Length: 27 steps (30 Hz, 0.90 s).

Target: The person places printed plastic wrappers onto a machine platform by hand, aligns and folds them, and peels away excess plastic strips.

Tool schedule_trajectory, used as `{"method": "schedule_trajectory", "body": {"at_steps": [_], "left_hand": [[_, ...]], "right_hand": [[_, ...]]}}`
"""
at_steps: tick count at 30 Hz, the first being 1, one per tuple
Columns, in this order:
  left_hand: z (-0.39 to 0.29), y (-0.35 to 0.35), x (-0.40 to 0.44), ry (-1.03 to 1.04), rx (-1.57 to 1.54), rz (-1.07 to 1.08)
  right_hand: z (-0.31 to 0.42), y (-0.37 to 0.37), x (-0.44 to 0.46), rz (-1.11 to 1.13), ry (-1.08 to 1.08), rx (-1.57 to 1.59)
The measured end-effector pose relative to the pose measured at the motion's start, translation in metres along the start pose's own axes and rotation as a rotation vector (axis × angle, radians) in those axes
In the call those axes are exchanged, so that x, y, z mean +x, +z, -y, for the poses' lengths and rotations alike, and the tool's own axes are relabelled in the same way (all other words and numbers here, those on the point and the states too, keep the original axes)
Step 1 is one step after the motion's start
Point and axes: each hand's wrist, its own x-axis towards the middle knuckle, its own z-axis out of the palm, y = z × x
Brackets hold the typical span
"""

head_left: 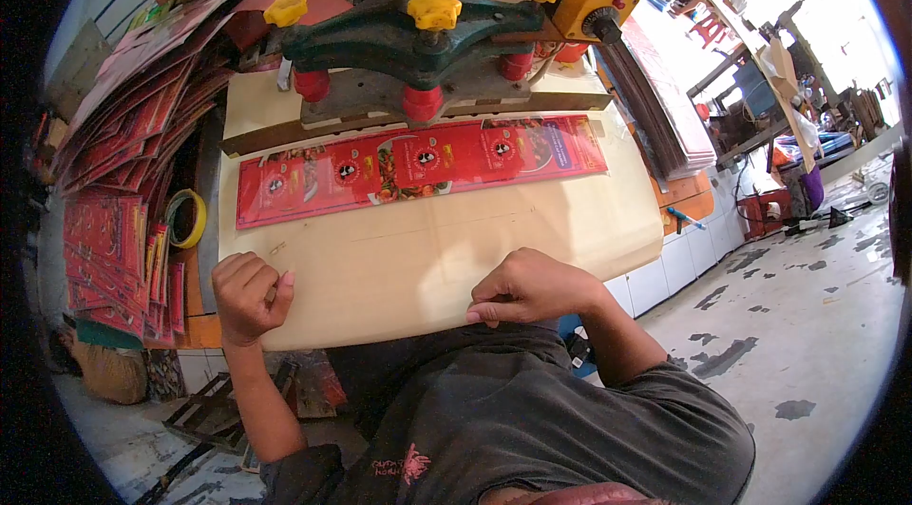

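A wide cream board [427,248] lies under the press head, its front edge close to my body. On it rests a long red printed sheet [418,169] with food pictures and a glossy surface. My left hand [252,298] is closed in a fist at the board's front left corner, thumb against the curled fingers. At the front edge, right of the middle, my right hand [527,286] is closed too, its thumb pointing left. What either hand holds, if anything, is hidden. Both hands are apart from the red sheet.
The dark green press [423,39] with yellow knobs stands over the board's back. Stacked red printed sheets [104,253] and a yellow tape roll [186,218] are at left. A control box [591,1], a sheet stack [665,115] and a blue pen [686,218] are at right.
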Motion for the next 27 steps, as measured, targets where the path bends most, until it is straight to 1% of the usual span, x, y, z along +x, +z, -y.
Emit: {"method": "schedule_trajectory", "body": {"at_steps": [4,6,9,13,15,27], "left_hand": [[0.0002,0.0004,-0.0037,-0.044,-0.017,0.028],[-0.0007,-0.0002,-0.0001,0.003,0.006,-0.002],[-0.0011,-0.0001,0.0004,0.004,0.007,-0.006],[0.0002,0.0011,-0.0018,0.004,0.006,-0.013],[0.0008,0.001,-0.005,-0.031,0.009,0.018],[-0.0002,0.0015,-0.0041,-0.023,-0.001,0.015]], "right_hand": [[0.0012,-0.0008,-0.0002,-0.004,-0.002,-0.015],[0.0057,-0.0043,-0.0003,0.058,0.057,-0.02],[0.0068,-0.004,-0.0005,0.051,0.066,-0.005],[0.0048,-0.002,-0.0008,0.043,0.06,-0.006],[-0.0001,0.0016,-0.001,-0.016,-0.001,-0.011],[0.0002,0.0019,-0.0002,-0.02,0.008,-0.023]]}}
